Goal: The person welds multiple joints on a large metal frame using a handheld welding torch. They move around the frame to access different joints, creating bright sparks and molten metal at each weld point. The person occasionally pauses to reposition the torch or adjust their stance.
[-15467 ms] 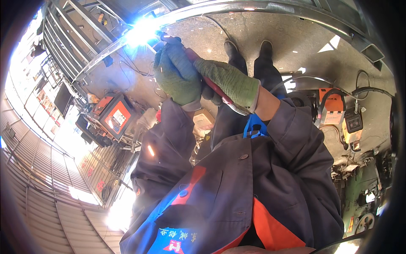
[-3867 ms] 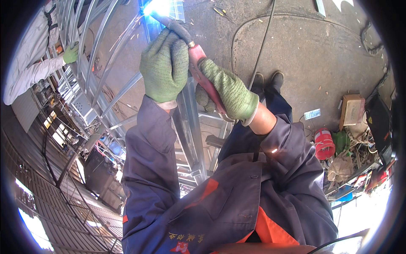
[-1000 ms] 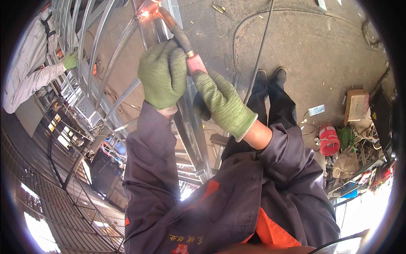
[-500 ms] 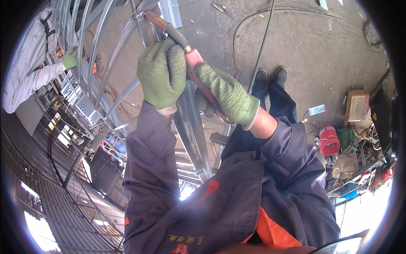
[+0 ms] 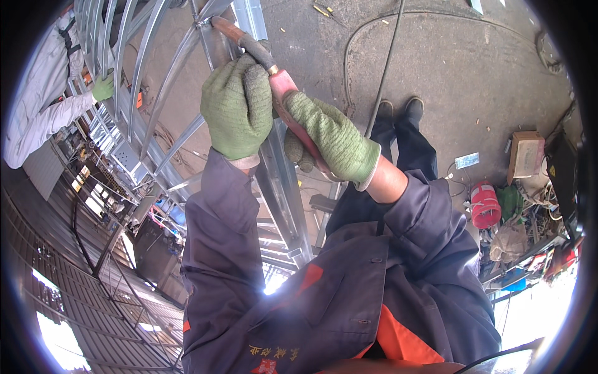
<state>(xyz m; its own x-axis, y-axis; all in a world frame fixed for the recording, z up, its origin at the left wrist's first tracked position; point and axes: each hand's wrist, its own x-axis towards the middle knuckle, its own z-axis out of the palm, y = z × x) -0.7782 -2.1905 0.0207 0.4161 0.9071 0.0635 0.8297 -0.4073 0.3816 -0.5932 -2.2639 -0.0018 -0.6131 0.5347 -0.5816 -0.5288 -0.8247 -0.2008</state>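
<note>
My right hand (image 5: 336, 140), in a green work glove, is wrapped round the red handle of a welding torch (image 5: 285, 87). The torch's dark curved neck runs up and left to a copper-coloured nozzle (image 5: 227, 28), whose tip is at a joint of the shiny metal frame (image 5: 202, 23). Closed beside the neck is my left hand (image 5: 237, 109), gloved alike; a dark fingertip shows behind the neck, so it seems to steady it. The palm side of that hand is hidden. Below both hands runs a broad metal beam (image 5: 280, 187).
Curved metal bars (image 5: 146, 56) rise at the left, where another person's green-gloved hand (image 5: 103, 87) rests on the frame. A dark cable (image 5: 389, 68) crosses the concrete floor. At the right are a red cylindrical container (image 5: 484, 206), a wooden box (image 5: 525, 156) and piled clutter.
The torch handle and my right hand have shifted slightly left. A small red glow at the nozzle tip no longer shows. My left hand has barely moved.
</note>
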